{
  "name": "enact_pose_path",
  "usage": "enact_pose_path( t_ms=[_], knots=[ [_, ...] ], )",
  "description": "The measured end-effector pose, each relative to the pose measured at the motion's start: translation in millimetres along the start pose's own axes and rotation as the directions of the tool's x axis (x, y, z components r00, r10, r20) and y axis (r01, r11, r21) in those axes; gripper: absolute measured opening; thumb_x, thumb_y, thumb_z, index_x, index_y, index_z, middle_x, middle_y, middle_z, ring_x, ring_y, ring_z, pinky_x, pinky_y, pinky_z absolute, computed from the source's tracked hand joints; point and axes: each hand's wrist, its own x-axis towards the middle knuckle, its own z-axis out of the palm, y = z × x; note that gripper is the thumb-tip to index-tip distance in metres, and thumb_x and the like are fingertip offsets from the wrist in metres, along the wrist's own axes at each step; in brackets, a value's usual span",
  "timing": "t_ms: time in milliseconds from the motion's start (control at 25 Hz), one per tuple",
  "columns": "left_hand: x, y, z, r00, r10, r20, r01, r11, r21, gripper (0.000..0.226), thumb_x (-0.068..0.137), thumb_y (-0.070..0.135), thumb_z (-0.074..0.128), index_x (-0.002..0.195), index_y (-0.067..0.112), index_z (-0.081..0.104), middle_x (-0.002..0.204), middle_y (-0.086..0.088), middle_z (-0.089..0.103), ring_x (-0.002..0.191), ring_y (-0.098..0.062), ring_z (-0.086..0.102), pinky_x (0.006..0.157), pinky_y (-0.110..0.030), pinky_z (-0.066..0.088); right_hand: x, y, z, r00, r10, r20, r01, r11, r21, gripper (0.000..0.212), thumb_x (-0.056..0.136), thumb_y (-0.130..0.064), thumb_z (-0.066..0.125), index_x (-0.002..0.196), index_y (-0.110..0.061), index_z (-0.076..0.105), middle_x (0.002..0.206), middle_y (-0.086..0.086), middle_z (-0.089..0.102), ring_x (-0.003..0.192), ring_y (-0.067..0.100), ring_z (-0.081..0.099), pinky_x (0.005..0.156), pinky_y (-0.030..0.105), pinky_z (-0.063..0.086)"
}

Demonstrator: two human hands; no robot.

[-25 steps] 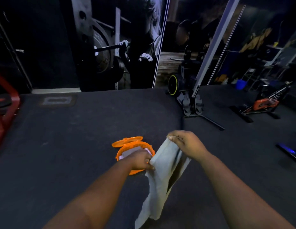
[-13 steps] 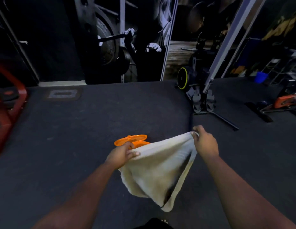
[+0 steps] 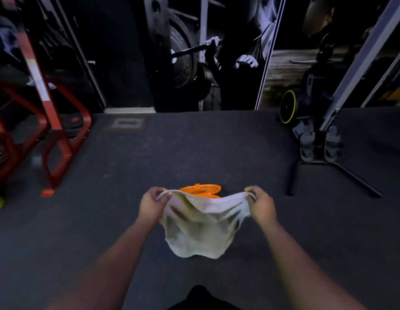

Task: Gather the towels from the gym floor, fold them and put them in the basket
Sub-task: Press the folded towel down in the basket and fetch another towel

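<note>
- Flooring comes first for size: the dark gym floor point(image 3: 194, 153) runs wide, with a red rack point(image 3: 51, 135) out at ten o'clock and a machine base point(image 3: 317, 144) at two o'clock.
- Folding looks to be the step in hand: the towel point(image 3: 201, 229) hangs slack and rumpled in the air at dead centre, stretched by its top edge between the two hands, its lower part sagging toward six o'clock.
- Just beyond it at twelve o'clock sits the orange basket point(image 3: 200, 190), mostly hidden behind the cloth.
- At nine o'clock of the towel, the left hand point(image 3: 152, 203) pinches one top corner with curled fingers.
- At three o'clock, the right hand point(image 3: 261, 204) pinches the other corner likewise.
- Next move, I'd judge: pull the edge taut to flatten the sag, then bring the corners together squarely.
</note>
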Motion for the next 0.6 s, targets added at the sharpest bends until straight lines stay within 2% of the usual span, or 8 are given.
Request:
enact_pose_path(
  t_ms=[80, 160, 280, 360, 400, 480, 520, 600],
  knots=[
    [-7, 11, 17, 1.000, -0.029, 0.007, 0.030, 0.984, -0.174, 0.013, 0.083, 0.028, 0.075, 0.085, 0.016, 0.071, 0.076, 0.003, 0.074, 0.069, -0.012, 0.066, 0.065, -0.031, 0.054, -3, -14, 17, 0.992, 0.041, 0.121, -0.074, 0.955, 0.287, 0.029, 0.093, 0.004, 0.057, 0.101, -0.021, 0.071, 0.105, 0.005, 0.073, 0.092, 0.018, 0.067, 0.075, 0.027, 0.055],
    [-11, 21, 26, 0.993, -0.059, 0.104, 0.094, 0.919, -0.383, 0.003, 0.093, 0.008, 0.071, 0.095, 0.010, 0.071, 0.080, 0.000, 0.075, 0.071, -0.010, 0.067, 0.063, -0.024, 0.055, -11, -39, 31, 0.968, 0.099, 0.233, -0.200, 0.863, 0.463, 0.030, 0.095, 0.006, 0.053, 0.095, -0.018, 0.071, 0.099, 0.010, 0.072, 0.081, 0.017, 0.066, 0.057, 0.027, 0.055],
    [-3, 27, 28, 0.972, -0.020, 0.234, 0.130, 0.877, -0.462, 0.026, 0.094, 0.002, 0.069, 0.117, 0.013, 0.062, 0.098, -0.009, 0.076, 0.082, -0.013, 0.070, 0.065, -0.025, 0.056, -20, -80, 37, 0.922, 0.118, 0.369, -0.322, 0.764, 0.559, 0.025, 0.097, 0.002, 0.049, 0.096, -0.007, 0.073, 0.097, 0.015, 0.073, 0.077, 0.019, 0.068, 0.056, 0.030, 0.056],
    [5, 28, 27, 0.974, -0.014, 0.227, 0.116, 0.889, -0.443, 0.032, 0.089, 0.005, 0.075, 0.116, 0.012, 0.057, 0.094, -0.011, 0.076, 0.078, -0.017, 0.069, 0.062, -0.027, 0.053, -22, -98, 39, 0.872, 0.032, 0.489, -0.347, 0.745, 0.570, 0.028, 0.098, -0.002, 0.048, 0.106, -0.008, 0.074, 0.101, 0.016, 0.076, 0.083, 0.023, 0.073, 0.067, 0.035, 0.060],
    [7, 30, 27, 0.978, -0.025, 0.205, 0.117, 0.885, -0.451, 0.031, 0.087, 0.005, 0.078, 0.110, 0.008, 0.058, 0.090, -0.014, 0.075, 0.075, -0.020, 0.068, 0.059, -0.028, 0.052, -23, -104, 40, 0.845, -0.026, 0.533, -0.322, 0.772, 0.548, 0.030, 0.099, -0.003, 0.049, 0.112, -0.013, 0.074, 0.104, 0.013, 0.076, 0.088, 0.023, 0.073, 0.071, 0.036, 0.059],
    [11, 35, 26, 0.983, -0.037, 0.182, 0.123, 0.862, -0.493, 0.025, 0.084, 0.004, 0.081, 0.100, -0.001, 0.062, 0.082, -0.019, 0.072, 0.072, -0.026, 0.063, 0.057, -0.028, 0.051, -22, -109, 47, 0.823, -0.143, 0.550, -0.136, 0.890, 0.435, 0.035, 0.096, -0.002, 0.058, 0.116, -0.025, 0.073, 0.103, 0.001, 0.078, 0.093, 0.017, 0.072, 0.073, 0.036, 0.060],
    [11, 38, 25, 0.982, -0.040, 0.182, 0.130, 0.849, -0.512, 0.022, 0.083, 0.004, 0.081, 0.096, -0.004, 0.065, 0.080, -0.021, 0.071, 0.071, -0.026, 0.061, 0.057, -0.027, 0.050, -20, -112, 51, 0.843, -0.192, 0.503, 0.010, 0.940, 0.342, 0.036, 0.092, -0.002, 0.064, 0.112, -0.030, 0.074, 0.097, -0.007, 0.078, 0.090, 0.012, 0.072, 0.073, 0.037, 0.061],
    [10, 42, 22, 0.974, -0.040, 0.223, 0.159, 0.819, -0.551, 0.016, 0.084, 0.003, 0.080, 0.094, -0.005, 0.070, 0.082, -0.022, 0.073, 0.072, -0.025, 0.063, 0.062, -0.028, 0.052, -13, -115, 61, 0.883, -0.305, 0.358, 0.285, 0.952, 0.109, 0.025, 0.084, -0.011, 0.073, 0.097, -0.032, 0.079, 0.083, -0.019, 0.075, 0.080, 0.001, 0.071, 0.077, 0.038, 0.061]
  ],
)
